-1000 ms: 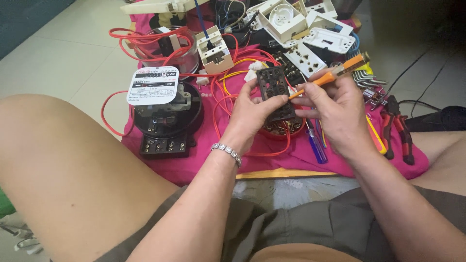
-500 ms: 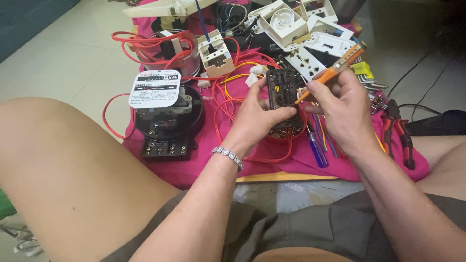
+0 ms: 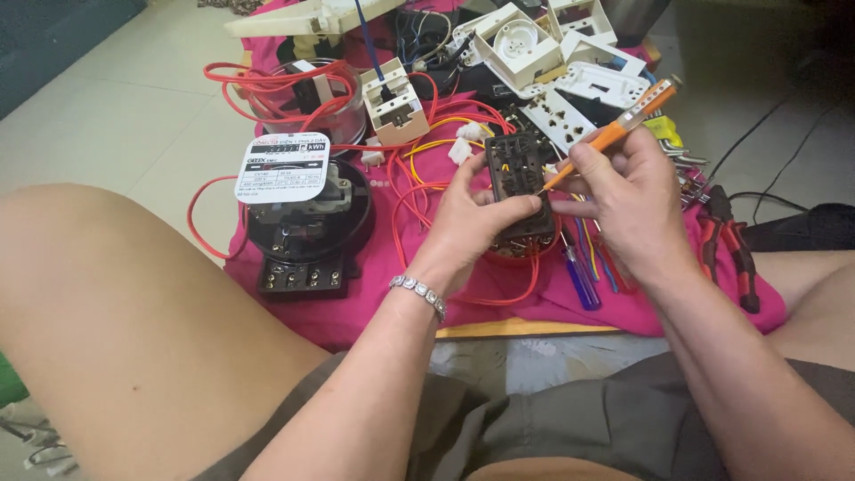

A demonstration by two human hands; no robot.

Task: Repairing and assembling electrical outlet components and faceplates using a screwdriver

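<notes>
Holding a black socket block [image 3: 524, 189] tight above the pink cloth [image 3: 499, 289], the left hand [image 3: 474, 223] kept it up. At its three o'clock, the right hand [image 3: 634, 191] pinched an orange screwdriver [image 3: 613, 134], tip touching the block. The tip might slip and poke a finger if pushed crooked.

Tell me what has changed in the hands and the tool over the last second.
The right hand tilted the orange screwdriver steeper, its handle swinging up and away, the tip staying at the black switch block. The left hand turned the block slightly more upright. Both grips are unchanged, nothing was let go. The round black meter, the red wires and the red-handled pliers on the pink cloth lie as before.
</notes>
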